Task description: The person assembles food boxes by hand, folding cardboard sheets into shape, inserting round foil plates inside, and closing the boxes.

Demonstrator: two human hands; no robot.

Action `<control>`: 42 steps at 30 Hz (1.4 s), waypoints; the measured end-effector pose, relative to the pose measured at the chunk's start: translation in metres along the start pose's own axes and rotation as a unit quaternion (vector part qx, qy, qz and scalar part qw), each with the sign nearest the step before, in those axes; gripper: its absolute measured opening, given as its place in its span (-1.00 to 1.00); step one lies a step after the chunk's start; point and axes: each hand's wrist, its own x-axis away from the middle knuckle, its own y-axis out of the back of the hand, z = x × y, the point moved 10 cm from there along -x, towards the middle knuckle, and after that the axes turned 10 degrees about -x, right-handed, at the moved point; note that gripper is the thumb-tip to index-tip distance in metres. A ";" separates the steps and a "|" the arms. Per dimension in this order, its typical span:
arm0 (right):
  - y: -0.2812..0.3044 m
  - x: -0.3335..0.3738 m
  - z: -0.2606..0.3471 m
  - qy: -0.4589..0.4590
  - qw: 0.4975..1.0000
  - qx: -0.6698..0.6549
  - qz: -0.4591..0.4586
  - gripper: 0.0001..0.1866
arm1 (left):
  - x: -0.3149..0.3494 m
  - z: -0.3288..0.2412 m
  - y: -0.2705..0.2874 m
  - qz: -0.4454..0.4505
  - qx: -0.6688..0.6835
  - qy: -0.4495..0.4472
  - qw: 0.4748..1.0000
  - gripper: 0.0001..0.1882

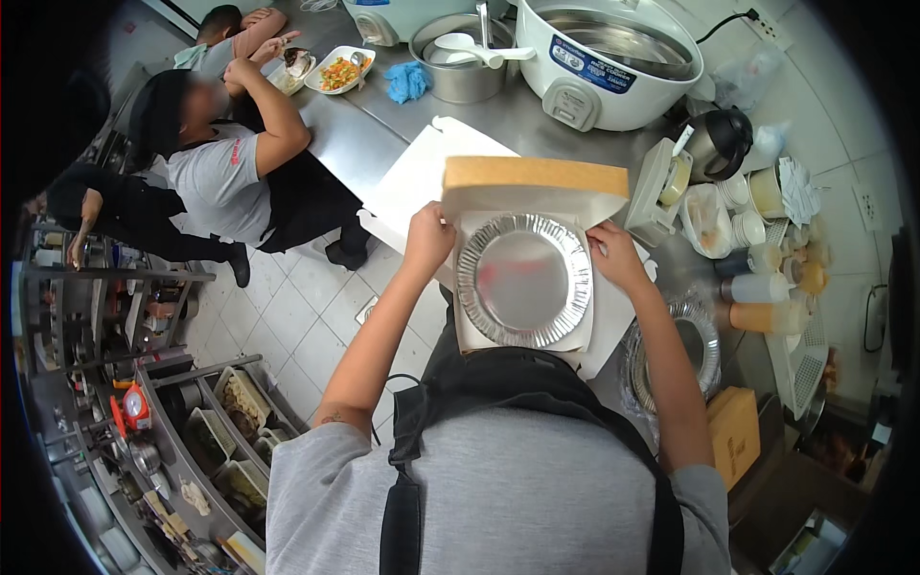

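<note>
A cardboard box (537,175), brown outside and pale inside, stands open in front of my waist. In it lies a round foil pan (524,280) with a crimped silver rim. My left hand (431,236) is closed, its fingers pinching the box at its left edge near the raised brown panel. On the opposite side my right hand (615,255) is closed on the box's right edge. Beneath the box, white flat cardboard (436,153) sticks out on several sides over the steel table.
Large white rice cookers (613,67) and a steel pot (465,72) with white ladles stand at the back. Wrapped foil pans (695,340) and a brown box (733,436) lie at right, near sauce bottles (762,287). Co-workers (220,172) are at far left, near food dishes (340,70).
</note>
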 end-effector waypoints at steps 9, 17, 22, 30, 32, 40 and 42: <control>0.006 -0.033 -0.024 -0.110 0.992 -0.063 -0.021 -0.66 | 0.005 0.028 -0.047 0.140 0.331 0.074 0.930 -0.46; 0.005 -0.042 0.003 -0.230 0.960 0.149 -0.059 -0.61 | 0.006 -0.013 -0.013 0.063 0.078 0.095 0.990 -0.50; -0.004 -0.037 -0.011 -0.197 0.959 0.189 -0.078 -0.68 | 0.004 -0.012 -0.021 -0.047 -0.036 0.016 0.998 -0.73; 0.005 -0.021 -0.024 -0.123 0.974 0.054 -0.183 -0.68 | 0.002 -0.017 -0.009 -0.027 0.055 0.045 0.997 -0.66; 0.005 -0.026 -0.025 -0.117 0.977 0.067 -0.163 -0.67 | -0.001 -0.020 -0.007 -0.040 0.068 0.031 0.996 -0.71; 0.021 -0.017 -0.023 -0.105 0.984 0.038 -0.142 -0.61 | -0.003 -0.001 -0.032 0.071 0.071 0.045 0.994 -0.48; 0.001 -0.004 -0.040 -0.252 0.962 -0.042 0.095 -0.62 | 0.003 0.021 -0.031 0.150 0.132 0.072 0.977 -0.51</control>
